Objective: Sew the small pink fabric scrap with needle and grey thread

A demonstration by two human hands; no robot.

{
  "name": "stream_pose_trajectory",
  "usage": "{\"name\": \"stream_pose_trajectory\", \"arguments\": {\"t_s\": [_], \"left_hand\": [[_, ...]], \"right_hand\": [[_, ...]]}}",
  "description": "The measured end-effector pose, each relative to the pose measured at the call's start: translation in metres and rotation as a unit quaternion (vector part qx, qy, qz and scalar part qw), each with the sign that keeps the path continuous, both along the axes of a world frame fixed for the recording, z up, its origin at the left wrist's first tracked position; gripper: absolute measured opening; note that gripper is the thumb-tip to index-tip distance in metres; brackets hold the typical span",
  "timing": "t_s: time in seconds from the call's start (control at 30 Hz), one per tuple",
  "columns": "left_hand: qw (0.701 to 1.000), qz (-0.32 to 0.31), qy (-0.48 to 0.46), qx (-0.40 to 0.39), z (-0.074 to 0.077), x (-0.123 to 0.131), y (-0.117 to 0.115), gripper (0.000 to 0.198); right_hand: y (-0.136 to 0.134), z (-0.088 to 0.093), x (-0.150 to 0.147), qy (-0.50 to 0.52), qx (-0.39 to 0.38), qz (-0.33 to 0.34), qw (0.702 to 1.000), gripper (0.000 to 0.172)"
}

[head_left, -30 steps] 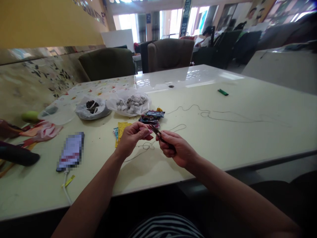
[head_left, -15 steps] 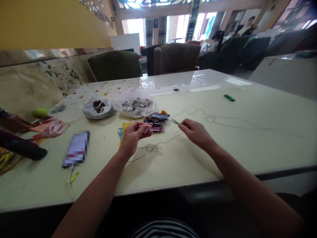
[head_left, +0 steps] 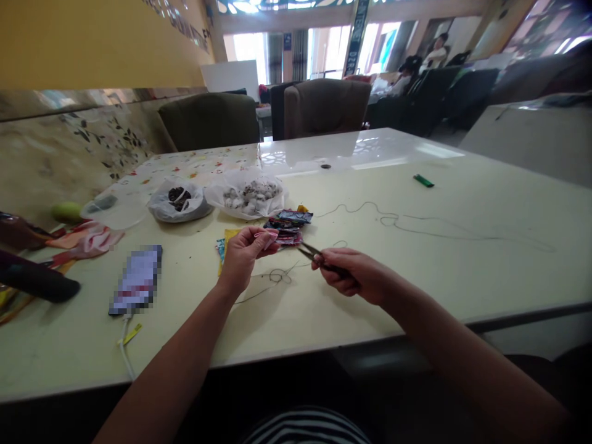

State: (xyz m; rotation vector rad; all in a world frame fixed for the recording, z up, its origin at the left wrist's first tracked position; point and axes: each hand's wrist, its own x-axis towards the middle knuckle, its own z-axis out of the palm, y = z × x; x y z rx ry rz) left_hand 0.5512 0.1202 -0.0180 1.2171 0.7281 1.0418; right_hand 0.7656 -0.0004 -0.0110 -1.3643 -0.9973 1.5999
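Between the thumb and fingers of my left hand (head_left: pixel 241 256) is a small folded pink piece (head_left: pixel 268 237); its material is hard to make out. My right hand (head_left: pixel 358 271) is closed around a pair of small scissors (head_left: pixel 311 251), blades parted and pointing left toward the pink piece, apart from it. Just beyond the left hand lies a pile of colourful flat wrappers (head_left: pixel 289 223). A yellow packet (head_left: pixel 230 236) shows partly behind that hand. Thin dark thread (head_left: pixel 277 275) lies in loops on the table below both hands.
Two plastic-lined bowls, one with dark pieces (head_left: pixel 179 198) and one with greyish lumps (head_left: pixel 252 197), stand at the back. A phone (head_left: pixel 137 280) with a cable lies left, near a dark bottle (head_left: pixel 37 274). A green lighter (head_left: pixel 423 180) lies right. Chairs stand beyond the table (head_left: pixel 462 246).
My right hand has moved down and left and turned, so the scissors now show with parted blades nearer the pink piece. The left hand keeps its hold. The view has shifted slightly.
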Motion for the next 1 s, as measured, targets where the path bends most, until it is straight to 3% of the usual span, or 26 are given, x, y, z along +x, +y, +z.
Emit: {"name": "stream_pose_trajectory", "arguments": {"t_s": [0.13, 0.23, 0.3, 0.4, 0.47, 0.53, 0.57, 0.63, 0.7, 0.77, 0.87, 1.0], "left_hand": [[1.000, 0.009, -0.009, 0.005, -0.001, 0.000, 0.000, 0.040], [1.000, 0.007, -0.016, 0.008, 0.000, 0.000, 0.000, 0.037], [1.000, 0.004, -0.026, 0.009, 0.001, -0.001, 0.000, 0.036], [0.999, -0.001, -0.048, 0.000, 0.001, -0.002, 0.002, 0.036], [0.998, -0.005, -0.064, -0.012, 0.000, -0.002, 0.003, 0.037], [0.996, -0.009, -0.082, -0.028, -0.001, -0.002, 0.005, 0.038], [0.995, -0.011, -0.090, -0.036, -0.002, -0.001, 0.005, 0.038], [0.994, -0.015, -0.100, -0.046, -0.003, -0.001, 0.006, 0.039], [0.994, -0.018, -0.101, -0.048, -0.003, 0.000, 0.005, 0.039], [0.994, -0.021, -0.096, -0.044, -0.002, 0.000, 0.004, 0.038], [0.995, -0.028, -0.089, -0.029, -0.001, 0.001, 0.001, 0.038], [0.996, -0.039, -0.083, -0.017, 0.001, 0.001, -0.001, 0.038]], "right_hand": [[-0.005, -0.004, -0.007, -0.116, 0.017, 0.065, 0.991, 0.052], [-0.007, 0.002, -0.006, -0.177, 0.018, 0.103, 0.979, 0.052], [-0.007, 0.008, -0.003, -0.257, 0.039, 0.152, 0.954, 0.046], [-0.008, 0.015, 0.005, -0.372, 0.085, 0.244, 0.891, 0.041], [-0.010, 0.018, 0.014, -0.429, 0.089, 0.258, 0.861, 0.041], [-0.013, 0.020, 0.022, -0.448, 0.088, 0.260, 0.851, 0.040], [-0.014, 0.020, 0.026, -0.442, 0.093, 0.252, 0.856, 0.040], [-0.015, 0.020, 0.028, -0.379, 0.104, 0.186, 0.900, 0.040], [-0.015, 0.017, 0.022, -0.256, 0.101, 0.071, 0.959, 0.044], [-0.014, 0.013, 0.010, -0.108, 0.078, -0.007, 0.991, 0.047], [-0.008, 0.006, -0.017, 0.059, 0.047, -0.012, 0.997, 0.042], [0.001, 0.002, -0.047, 0.158, 0.033, -0.029, 0.986, 0.035]]}}
